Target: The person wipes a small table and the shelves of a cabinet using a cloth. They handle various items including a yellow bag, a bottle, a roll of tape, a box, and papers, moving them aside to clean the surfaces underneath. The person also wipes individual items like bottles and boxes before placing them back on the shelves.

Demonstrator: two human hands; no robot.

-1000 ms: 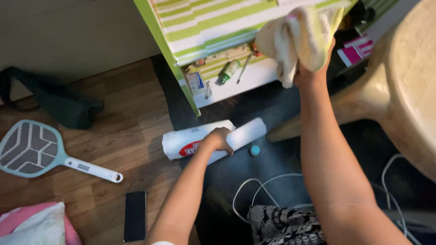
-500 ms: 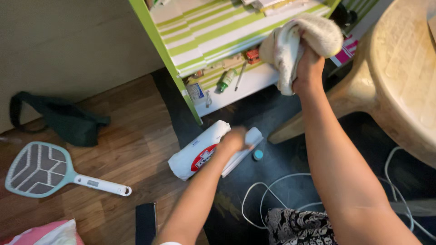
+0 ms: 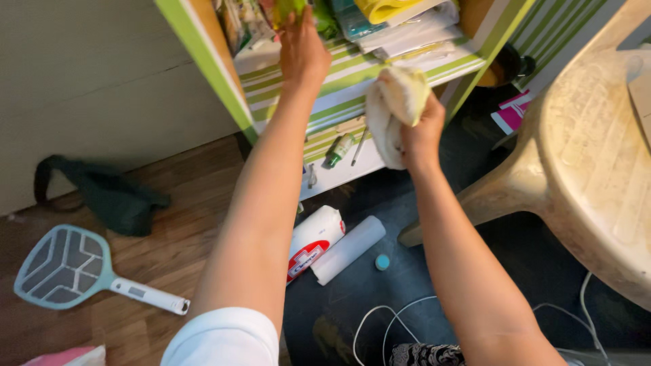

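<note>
— Cream cloth, where is it?
— Bunched in the right hand, grip pressed tight around it, just in front of the green-striped shelf.
— And the left hand?
— Up on the shelf among packets; fingers curl on something green, though I cannot tell what.
— Below?
— Two white rolls on the floor.

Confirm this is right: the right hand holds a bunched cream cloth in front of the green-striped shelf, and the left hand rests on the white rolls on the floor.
One detail is wrong. The head view shows the left hand raised into the items on the upper shelf, not on the white rolls, which lie untouched on the floor. The right hand does hold the bunched cream cloth in front of the shelf.
</note>
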